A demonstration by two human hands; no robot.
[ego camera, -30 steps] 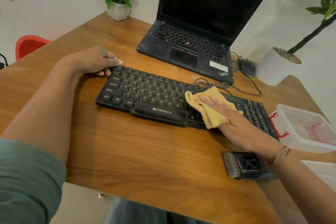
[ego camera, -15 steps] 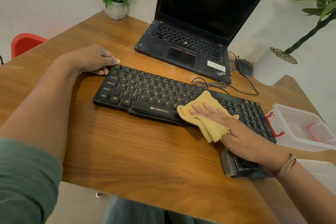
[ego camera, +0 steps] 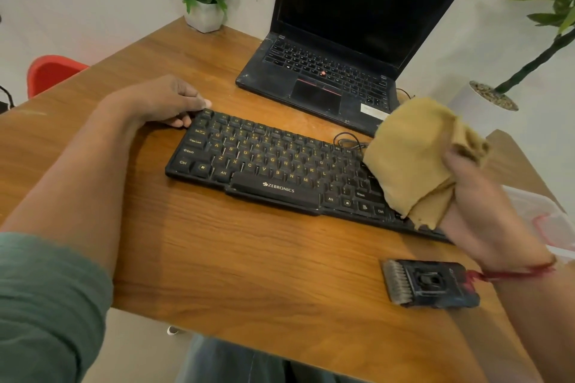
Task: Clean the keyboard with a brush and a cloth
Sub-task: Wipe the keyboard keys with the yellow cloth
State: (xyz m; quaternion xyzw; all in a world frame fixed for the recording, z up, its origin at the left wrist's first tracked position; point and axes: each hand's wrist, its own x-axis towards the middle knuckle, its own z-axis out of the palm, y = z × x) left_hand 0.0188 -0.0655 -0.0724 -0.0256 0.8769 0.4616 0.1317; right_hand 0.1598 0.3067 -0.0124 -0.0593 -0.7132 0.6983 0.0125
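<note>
2 hands: our right hand (ego camera: pixel 476 196) grips the bunched cloth (ego camera: pixel 417 158) above the right end of the keyboard (ego camera: pixel 273 165); left hand (ego camera: pixel 165 102) clamps its far-left corner. Keyboard runs left-right across us, so we reckon the next wipe goes down and leftward. Brush (ego camera: pixel 429 283) lies by the right wrist.

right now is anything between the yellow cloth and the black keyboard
Nothing visible: the right hand holds the yellow cloth over the right end of the black keyboard; the black bristle brush lies apart on the wooden table.
</note>
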